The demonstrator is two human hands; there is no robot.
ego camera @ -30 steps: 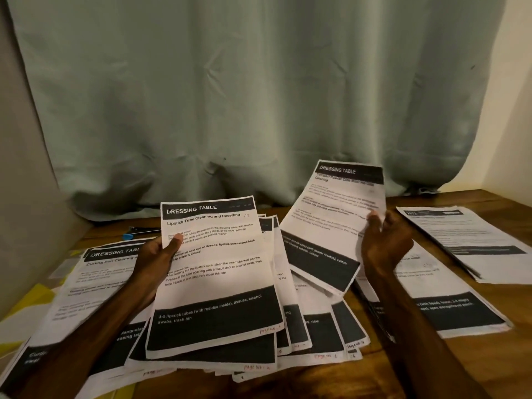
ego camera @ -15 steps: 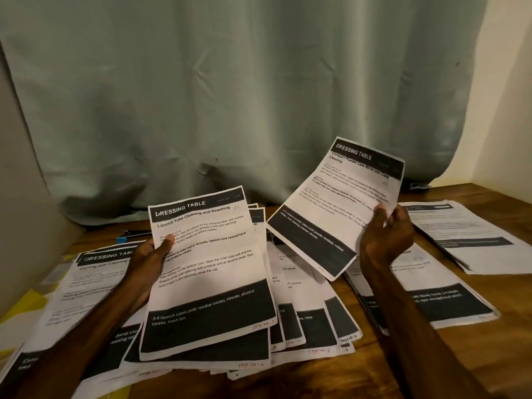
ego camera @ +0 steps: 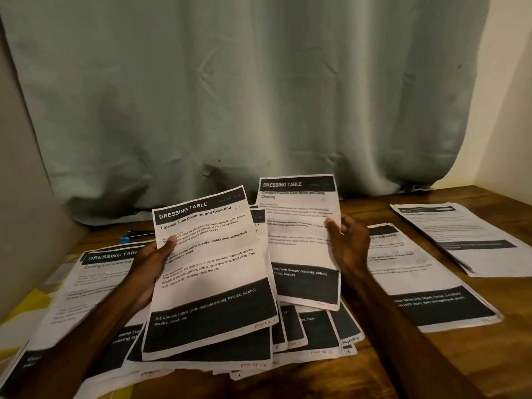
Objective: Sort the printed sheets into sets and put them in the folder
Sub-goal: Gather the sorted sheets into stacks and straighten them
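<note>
Grey-green curtain (ego camera: 259, 96); wooden table (ego camera: 475, 355); cream wall (ego camera: 509, 110); dim light

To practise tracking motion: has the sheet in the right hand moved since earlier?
Yes. The sheet has dropped lower against the curtain and shifted left, turning upright.

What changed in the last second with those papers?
The right hand has swung its Compact Powder sheet leftward and straightened it from a tilt, bringing it beside the fanned sheets. The left hand still grips that fan, Lipstick Tube sheet on top; the stacks on the table lie as before.
</note>
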